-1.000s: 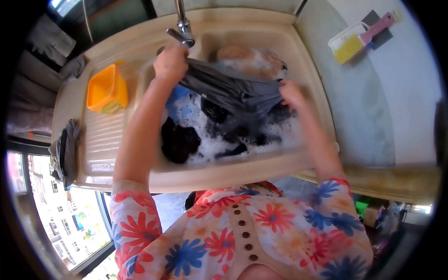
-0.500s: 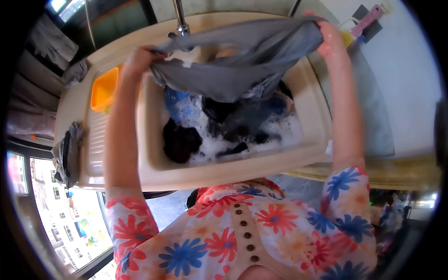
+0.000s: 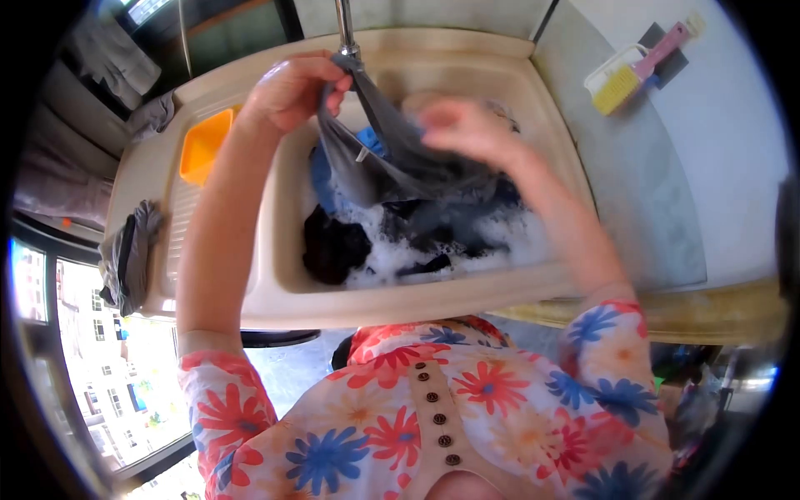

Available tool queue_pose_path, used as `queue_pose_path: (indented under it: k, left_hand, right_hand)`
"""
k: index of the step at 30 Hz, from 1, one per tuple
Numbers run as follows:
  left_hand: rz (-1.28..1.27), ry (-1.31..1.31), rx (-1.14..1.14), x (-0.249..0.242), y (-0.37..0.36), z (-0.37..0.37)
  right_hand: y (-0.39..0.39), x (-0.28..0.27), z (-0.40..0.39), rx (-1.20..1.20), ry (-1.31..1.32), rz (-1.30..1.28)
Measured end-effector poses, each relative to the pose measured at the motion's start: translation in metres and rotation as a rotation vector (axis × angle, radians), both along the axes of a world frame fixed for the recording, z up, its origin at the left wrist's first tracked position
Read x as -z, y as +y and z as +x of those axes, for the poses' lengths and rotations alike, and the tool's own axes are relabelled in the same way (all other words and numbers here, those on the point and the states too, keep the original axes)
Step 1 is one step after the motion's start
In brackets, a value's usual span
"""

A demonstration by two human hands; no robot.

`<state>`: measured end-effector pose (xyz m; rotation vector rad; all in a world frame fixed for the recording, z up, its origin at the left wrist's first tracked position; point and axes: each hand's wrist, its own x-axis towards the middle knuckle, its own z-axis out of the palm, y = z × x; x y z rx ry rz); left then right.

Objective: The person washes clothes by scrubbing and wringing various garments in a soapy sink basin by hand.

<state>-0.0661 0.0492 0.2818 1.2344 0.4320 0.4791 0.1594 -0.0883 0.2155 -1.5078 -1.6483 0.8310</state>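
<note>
My left hand (image 3: 302, 90) pinches one end of a wet grey cloth (image 3: 367, 162), holding it up by the tap. The cloth hangs down over the basin, and a small white tag shows on it. My right hand (image 3: 467, 127) is beside the cloth's right part, smeared by motion; whether its fingers grip the fabric is not clear. Below, dark clothes (image 3: 333, 246) and a blue garment (image 3: 322, 179) lie in foamy water inside the beige sink (image 3: 417, 302).
A chrome tap (image 3: 345, 33) rises behind the sink. On the ribbed drainboard at left stand an orange container (image 3: 206, 147) and, at its edge, a grey cloth bundle (image 3: 129, 258). A pink-handled brush (image 3: 637, 73) hangs on the right wall.
The grey cloth was stretched wide between both hands; it now hangs narrower and lower. My right hand has moved left and down towards the middle, and my left hand slightly right and up.
</note>
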Motion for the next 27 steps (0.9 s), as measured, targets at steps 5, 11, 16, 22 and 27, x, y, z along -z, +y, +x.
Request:
queue_pose_path:
  k: [5, 11, 16, 22, 27]
  left_hand:
    - [-0.03, -0.211, 0.003, -0.007, 0.01, 0.006]
    - [-0.084, -0.284, -0.263, -0.01, 0.051, -0.034]
    - [-0.283, -0.446, -0.593, 0.0, 0.077, -0.052]
    - [-0.243, -0.462, -0.725, -0.012, 0.093, -0.043]
    - [0.184, -0.538, -0.42, -0.113, 0.116, -0.056]
  right_hand:
    - [0.016, 0.08, -0.028, -0.172, -0.187, -0.168]
    - [-0.015, 0.044, 0.033, -0.059, -0.322, -0.436]
    - [-0.033, -0.059, 0.098, 0.126, -0.259, -0.262]
    - [-0.036, -0.134, 0.133, 0.293, -0.015, 0.136]
    - [-0.02, -0.236, 0.152, 0.444, 0.368, 0.475]
